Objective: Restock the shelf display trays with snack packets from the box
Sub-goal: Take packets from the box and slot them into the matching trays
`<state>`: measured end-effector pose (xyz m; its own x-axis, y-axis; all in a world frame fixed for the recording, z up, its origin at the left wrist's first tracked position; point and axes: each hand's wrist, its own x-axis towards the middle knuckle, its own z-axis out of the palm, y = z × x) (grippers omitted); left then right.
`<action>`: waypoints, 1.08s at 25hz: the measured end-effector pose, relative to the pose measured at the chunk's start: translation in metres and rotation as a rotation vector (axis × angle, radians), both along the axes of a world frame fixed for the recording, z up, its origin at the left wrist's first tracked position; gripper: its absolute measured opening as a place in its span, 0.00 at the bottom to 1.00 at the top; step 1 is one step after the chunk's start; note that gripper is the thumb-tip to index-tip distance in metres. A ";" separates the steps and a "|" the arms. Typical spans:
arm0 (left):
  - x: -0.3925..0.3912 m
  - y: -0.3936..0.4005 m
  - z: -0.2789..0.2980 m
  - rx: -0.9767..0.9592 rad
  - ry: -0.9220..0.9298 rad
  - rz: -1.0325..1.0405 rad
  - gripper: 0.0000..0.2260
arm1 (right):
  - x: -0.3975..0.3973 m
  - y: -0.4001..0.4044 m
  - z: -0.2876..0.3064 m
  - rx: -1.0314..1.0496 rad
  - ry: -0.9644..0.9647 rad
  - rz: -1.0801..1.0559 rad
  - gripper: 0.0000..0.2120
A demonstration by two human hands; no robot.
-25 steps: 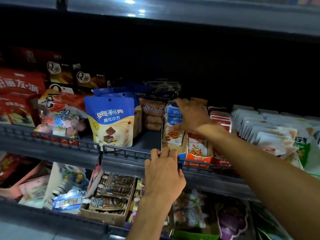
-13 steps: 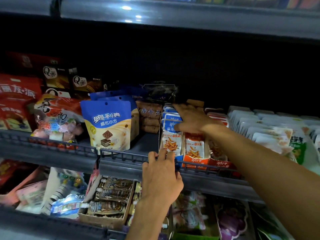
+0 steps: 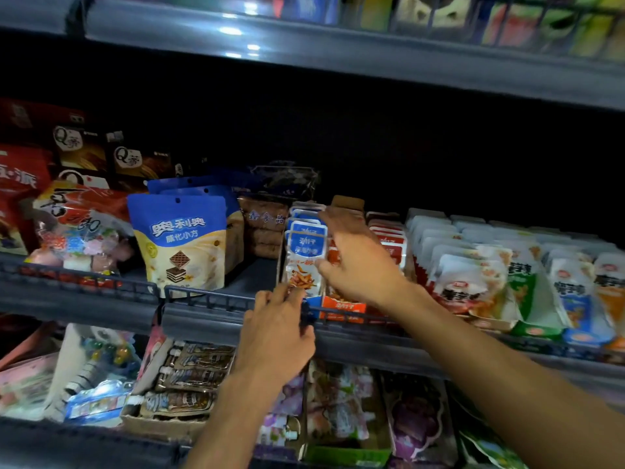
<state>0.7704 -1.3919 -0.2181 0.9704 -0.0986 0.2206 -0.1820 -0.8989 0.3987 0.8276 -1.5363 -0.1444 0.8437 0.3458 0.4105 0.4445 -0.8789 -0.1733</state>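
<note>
The wafer bag (image 3: 184, 243) stands on the middle shelf (image 3: 101, 308), behind the front rail (image 3: 209, 299). To its right stand the fish snack packets (image 3: 304, 252) in a row, one behind the other. The right hand (image 3: 355, 262) is on these packets. The left hand (image 3: 277, 333) sits lower, on the rail in front of them. More packets (image 3: 473, 265) stand further right. The drink pouches (image 3: 189, 377) lie on the shelf below
</note>
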 end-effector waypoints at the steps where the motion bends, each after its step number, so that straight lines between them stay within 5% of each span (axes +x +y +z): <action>1: -0.003 0.002 0.001 -0.018 0.014 0.002 0.29 | -0.015 -0.008 0.003 0.008 -0.004 0.010 0.36; 9: -0.079 0.011 0.046 -0.427 -0.290 -0.037 0.28 | -0.141 -0.122 0.039 0.152 -0.047 -0.060 0.35; 14: -0.048 -0.015 0.047 -0.679 -0.043 0.000 0.25 | -0.125 -0.092 0.043 0.298 0.111 -0.034 0.31; 16: -0.019 -0.014 0.041 -0.561 -0.010 0.034 0.23 | -0.099 -0.064 0.034 0.368 0.183 -0.011 0.29; 20: 0.033 0.003 0.039 0.232 -0.177 0.029 0.11 | -0.030 -0.020 0.026 0.173 0.159 -0.029 0.25; 22: 0.058 0.008 0.042 0.476 -0.191 -0.090 0.12 | 0.014 -0.005 0.024 0.004 0.133 -0.050 0.30; 27: 0.098 0.003 0.060 0.601 0.313 -0.288 0.13 | 0.089 0.001 0.017 -0.191 0.198 -0.061 0.39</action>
